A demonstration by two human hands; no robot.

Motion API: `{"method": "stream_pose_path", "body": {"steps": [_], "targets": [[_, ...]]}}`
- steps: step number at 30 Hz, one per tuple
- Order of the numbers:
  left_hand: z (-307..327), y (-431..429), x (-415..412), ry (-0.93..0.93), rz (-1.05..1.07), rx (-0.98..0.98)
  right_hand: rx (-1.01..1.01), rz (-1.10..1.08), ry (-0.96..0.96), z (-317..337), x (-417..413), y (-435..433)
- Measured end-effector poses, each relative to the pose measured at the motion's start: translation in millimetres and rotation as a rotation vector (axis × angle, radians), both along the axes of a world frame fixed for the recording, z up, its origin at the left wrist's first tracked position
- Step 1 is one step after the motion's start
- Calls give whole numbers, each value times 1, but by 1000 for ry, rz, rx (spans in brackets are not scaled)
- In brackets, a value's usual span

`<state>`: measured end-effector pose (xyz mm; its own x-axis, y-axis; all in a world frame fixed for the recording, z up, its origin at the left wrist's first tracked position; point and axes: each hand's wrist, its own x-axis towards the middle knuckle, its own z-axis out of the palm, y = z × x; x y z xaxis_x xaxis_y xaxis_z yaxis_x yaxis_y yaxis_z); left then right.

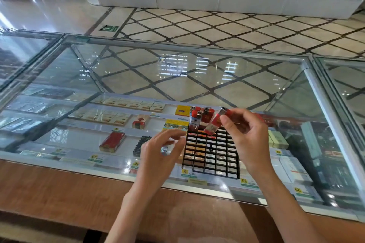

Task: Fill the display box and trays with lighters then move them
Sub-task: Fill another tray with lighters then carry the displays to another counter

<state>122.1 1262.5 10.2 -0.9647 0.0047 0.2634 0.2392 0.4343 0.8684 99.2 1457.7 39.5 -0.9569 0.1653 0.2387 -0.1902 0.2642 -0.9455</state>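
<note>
Counter: a glass display counter (138, 77) with a wooden edge (59, 193) on the near side; packets (112, 142) lie on the shelves under the glass, off to the left.
Left hand (160, 148): empty, fingers spread and loosely bent, hovering just beside the tray's left rim. I cannot tell whether the fingertips touch it.
Tray (217, 163): a black grid of slots flat on the glass, between the two hands. Nearly all slots are bare.
Standing lighters (195, 118): a small cluster, upright in the far-left corner slots.
Held lighter (216, 122): red and clear, over the tray's far rows and just right of the cluster. Its long axis is tilted, metal head up and to the right, base down and to the left toward the slots.
Right hand (246, 136): thumb and fingertips pinch the held lighter near its head, the other fingers curled.
What the move turns on: the free slots lie below and slightly left of the base. I judge the lighter must be tipped upright before it can drop in. The right hand is the nearer one and carries it, and the left looks placed to steady the tray.
</note>
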Motion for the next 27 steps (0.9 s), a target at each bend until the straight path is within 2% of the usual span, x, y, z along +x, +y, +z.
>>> {"method": "stream_pose_path", "body": {"steps": [4,9,18,27], "targets": [[-16,-20,3,119,-43,-358,194,-59,47,-5,-9,2],[-32,-30,5,116,-145,-565,322,-37,116,-9,-11,-7],[-35,-30,5,117,-152,-608,431,-39,200,-11,-14,-12],[-35,-30,5,117,-146,-606,468,-30,207,-18,-12,-17]]}}
